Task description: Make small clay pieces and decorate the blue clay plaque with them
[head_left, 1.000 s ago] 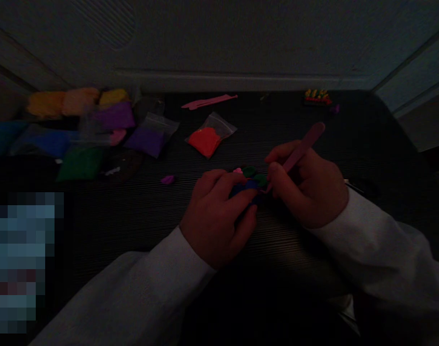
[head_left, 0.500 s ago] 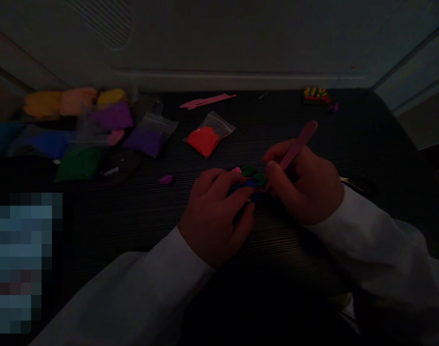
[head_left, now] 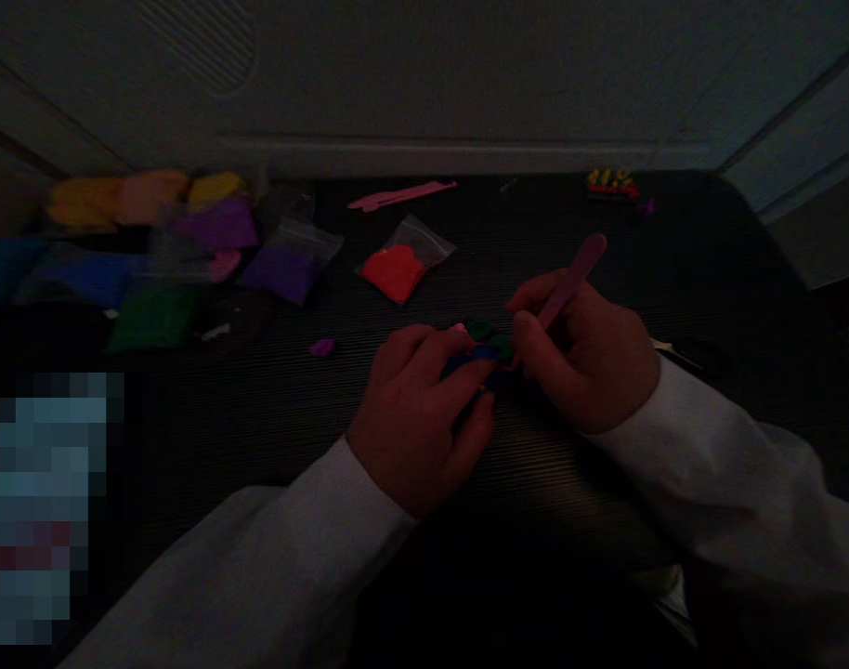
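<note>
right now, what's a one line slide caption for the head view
Left hand over a small blue piece, right hand holding a pink tool close beside it.

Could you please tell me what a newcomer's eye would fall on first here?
Probably the clear plastic bag of vivid red-orange material, lying beyond the hands near the middle of the dark, ridged table. Next might come the slim pink tool slanting up from the right hand, beside a small blue-and-green piece partly covered by the left hand. The cluster of multicoloured bags at left likely follows.
</note>
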Demonstrator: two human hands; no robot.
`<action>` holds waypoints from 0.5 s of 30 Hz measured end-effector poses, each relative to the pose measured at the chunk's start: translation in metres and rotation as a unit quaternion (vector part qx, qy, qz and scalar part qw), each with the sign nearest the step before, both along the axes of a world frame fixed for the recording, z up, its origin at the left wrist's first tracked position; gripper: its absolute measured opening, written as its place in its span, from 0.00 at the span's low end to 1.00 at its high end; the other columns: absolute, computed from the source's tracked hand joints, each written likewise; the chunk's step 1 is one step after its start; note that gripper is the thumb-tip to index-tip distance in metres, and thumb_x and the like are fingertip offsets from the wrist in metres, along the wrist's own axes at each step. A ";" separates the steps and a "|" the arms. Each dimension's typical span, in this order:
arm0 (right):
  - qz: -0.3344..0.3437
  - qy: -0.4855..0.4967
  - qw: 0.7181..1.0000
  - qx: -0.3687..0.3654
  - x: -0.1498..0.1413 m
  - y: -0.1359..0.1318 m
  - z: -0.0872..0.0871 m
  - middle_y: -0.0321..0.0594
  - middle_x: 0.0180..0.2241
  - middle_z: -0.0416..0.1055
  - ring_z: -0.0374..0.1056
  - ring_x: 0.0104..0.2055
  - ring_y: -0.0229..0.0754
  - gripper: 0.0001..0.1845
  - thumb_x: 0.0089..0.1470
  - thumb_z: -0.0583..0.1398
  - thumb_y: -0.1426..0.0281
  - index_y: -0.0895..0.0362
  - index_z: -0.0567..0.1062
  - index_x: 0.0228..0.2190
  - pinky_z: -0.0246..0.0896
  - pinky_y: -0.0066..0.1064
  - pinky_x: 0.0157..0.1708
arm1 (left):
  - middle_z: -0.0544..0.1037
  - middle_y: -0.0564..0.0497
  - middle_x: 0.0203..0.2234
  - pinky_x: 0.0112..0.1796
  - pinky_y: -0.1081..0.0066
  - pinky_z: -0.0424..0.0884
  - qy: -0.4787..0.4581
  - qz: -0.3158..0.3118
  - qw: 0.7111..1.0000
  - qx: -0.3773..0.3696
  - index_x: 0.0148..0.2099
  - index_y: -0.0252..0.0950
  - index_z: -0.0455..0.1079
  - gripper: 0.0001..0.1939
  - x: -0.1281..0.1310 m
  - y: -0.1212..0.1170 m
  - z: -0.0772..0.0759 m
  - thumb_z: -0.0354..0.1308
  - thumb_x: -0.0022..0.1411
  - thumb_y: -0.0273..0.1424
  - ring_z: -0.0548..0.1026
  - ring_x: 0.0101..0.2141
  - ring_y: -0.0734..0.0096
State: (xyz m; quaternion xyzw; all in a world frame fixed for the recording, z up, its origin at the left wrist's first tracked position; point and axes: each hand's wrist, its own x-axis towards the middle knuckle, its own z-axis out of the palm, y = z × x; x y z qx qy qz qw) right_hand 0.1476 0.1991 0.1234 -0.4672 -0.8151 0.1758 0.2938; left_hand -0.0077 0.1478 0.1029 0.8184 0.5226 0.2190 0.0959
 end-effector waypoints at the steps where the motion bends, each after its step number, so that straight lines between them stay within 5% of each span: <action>1: 0.000 0.000 1.000 0.003 0.000 0.000 0.000 0.33 0.19 0.68 0.64 0.18 0.34 0.06 0.47 0.53 0.74 0.57 0.66 0.31 0.57 0.25 0.19 | 0.67 0.47 0.44 0.46 0.58 0.58 0.001 0.000 1.000 0.000 0.44 0.37 0.67 0.15 0.000 0.000 0.000 0.50 0.54 0.31 0.60 0.45 0.59; 15: -0.034 0.038 0.999 0.003 0.013 0.001 0.006 0.33 0.21 0.67 0.63 0.18 0.33 0.08 0.49 0.53 0.71 0.55 0.66 0.34 0.57 0.27 0.18 | 0.67 0.49 0.44 0.46 0.60 0.58 -0.014 0.013 1.000 0.001 0.45 0.38 0.67 0.15 -0.002 -0.001 -0.001 0.50 0.54 0.30 0.61 0.44 0.61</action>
